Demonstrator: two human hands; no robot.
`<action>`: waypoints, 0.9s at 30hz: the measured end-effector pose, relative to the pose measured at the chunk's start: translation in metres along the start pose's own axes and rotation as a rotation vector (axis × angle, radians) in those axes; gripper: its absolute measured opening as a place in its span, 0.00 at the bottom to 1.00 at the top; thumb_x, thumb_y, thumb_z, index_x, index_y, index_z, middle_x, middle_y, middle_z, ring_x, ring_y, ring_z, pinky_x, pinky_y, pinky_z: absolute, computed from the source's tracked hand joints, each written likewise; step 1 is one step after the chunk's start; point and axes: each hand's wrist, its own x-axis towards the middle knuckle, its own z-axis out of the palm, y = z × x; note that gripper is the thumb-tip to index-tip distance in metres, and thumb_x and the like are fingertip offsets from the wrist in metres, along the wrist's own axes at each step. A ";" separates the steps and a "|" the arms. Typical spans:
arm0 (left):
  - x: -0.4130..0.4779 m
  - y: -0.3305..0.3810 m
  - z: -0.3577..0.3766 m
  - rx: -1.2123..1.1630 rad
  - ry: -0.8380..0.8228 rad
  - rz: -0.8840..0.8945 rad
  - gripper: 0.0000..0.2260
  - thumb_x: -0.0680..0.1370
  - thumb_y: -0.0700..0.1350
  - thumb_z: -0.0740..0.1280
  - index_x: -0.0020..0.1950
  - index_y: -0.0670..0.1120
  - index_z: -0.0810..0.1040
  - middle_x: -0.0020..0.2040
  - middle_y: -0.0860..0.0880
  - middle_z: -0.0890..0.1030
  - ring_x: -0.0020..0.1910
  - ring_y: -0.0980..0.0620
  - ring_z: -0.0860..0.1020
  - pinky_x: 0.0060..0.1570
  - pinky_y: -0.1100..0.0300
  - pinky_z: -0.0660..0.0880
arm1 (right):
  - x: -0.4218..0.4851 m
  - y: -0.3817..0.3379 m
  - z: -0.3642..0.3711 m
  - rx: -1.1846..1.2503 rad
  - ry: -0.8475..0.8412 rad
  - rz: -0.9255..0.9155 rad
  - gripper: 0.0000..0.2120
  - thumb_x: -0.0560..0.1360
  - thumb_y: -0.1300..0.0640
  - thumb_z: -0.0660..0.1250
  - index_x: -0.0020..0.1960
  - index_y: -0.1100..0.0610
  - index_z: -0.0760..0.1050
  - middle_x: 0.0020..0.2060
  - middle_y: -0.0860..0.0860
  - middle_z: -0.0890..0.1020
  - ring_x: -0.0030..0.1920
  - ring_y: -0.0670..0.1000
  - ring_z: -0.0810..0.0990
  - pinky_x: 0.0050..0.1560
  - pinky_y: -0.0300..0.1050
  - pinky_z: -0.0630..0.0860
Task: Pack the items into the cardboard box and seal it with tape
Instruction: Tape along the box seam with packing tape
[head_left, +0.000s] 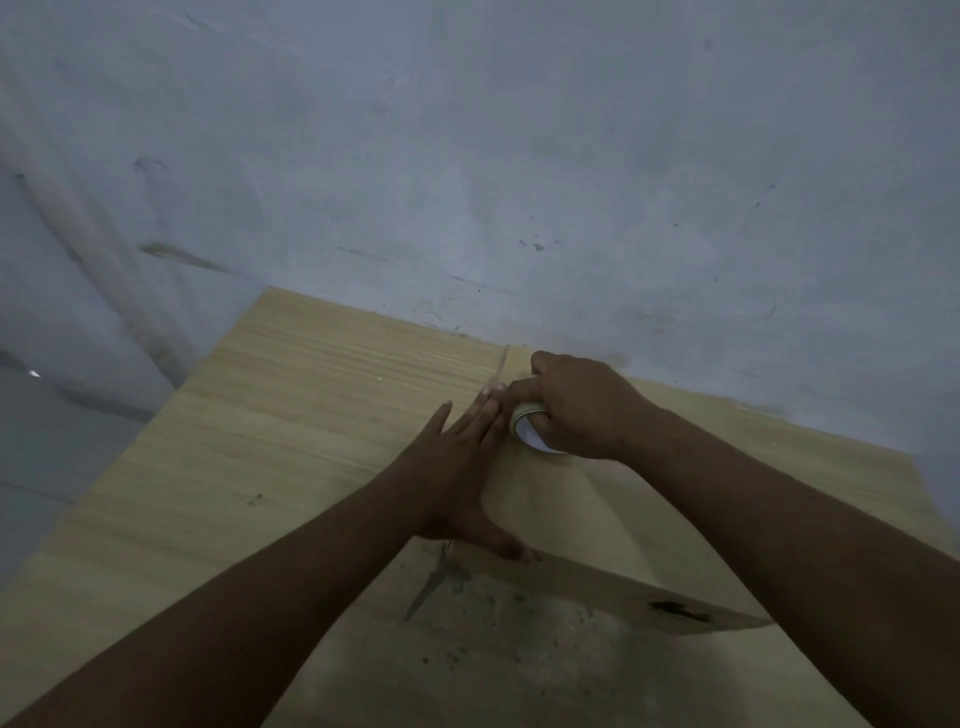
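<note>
Cardboard box (649, 519) sits shut on a light wood-grain table (285, 415) that is pushed against a scuffed grey-white wall (467, 156). Its plain brown top faces up, and the near side, below the front edge, is marked with dark stains. 2 bare forearms reach in from the lower corners. The person's left hand (457, 467) lies flat along the left edge of the box top, released, with the fingers straight and close together pointing toward the wall and the thumb spread out at the near edge. Just beside those fingertips, the right hand (576, 410) is curled over a tape roll (527, 428), grasping it against the box top near the far left corner. A thin strip of clear tape (500, 369) runs from the roll toward the far edge, along the left side of the box. The lighting is dim.
</note>
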 end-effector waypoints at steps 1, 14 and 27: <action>0.000 0.000 0.000 0.000 -0.002 -0.003 0.65 0.57 0.82 0.60 0.78 0.47 0.32 0.79 0.48 0.35 0.77 0.50 0.35 0.75 0.41 0.45 | 0.000 0.000 0.000 -0.018 -0.006 0.000 0.15 0.74 0.51 0.63 0.59 0.42 0.78 0.37 0.48 0.67 0.37 0.51 0.69 0.36 0.43 0.61; -0.003 0.001 -0.006 0.029 0.026 0.030 0.62 0.58 0.82 0.60 0.79 0.49 0.37 0.79 0.51 0.38 0.77 0.51 0.34 0.75 0.41 0.43 | 0.005 -0.007 -0.003 -0.127 -0.082 0.020 0.17 0.74 0.52 0.61 0.60 0.41 0.78 0.44 0.51 0.76 0.46 0.55 0.77 0.40 0.42 0.65; 0.004 0.011 -0.013 0.036 0.080 0.072 0.64 0.58 0.79 0.66 0.79 0.45 0.42 0.80 0.46 0.47 0.79 0.48 0.46 0.75 0.55 0.38 | -0.010 0.009 0.004 0.048 -0.005 -0.007 0.20 0.70 0.51 0.57 0.62 0.46 0.73 0.41 0.49 0.66 0.41 0.50 0.65 0.39 0.44 0.62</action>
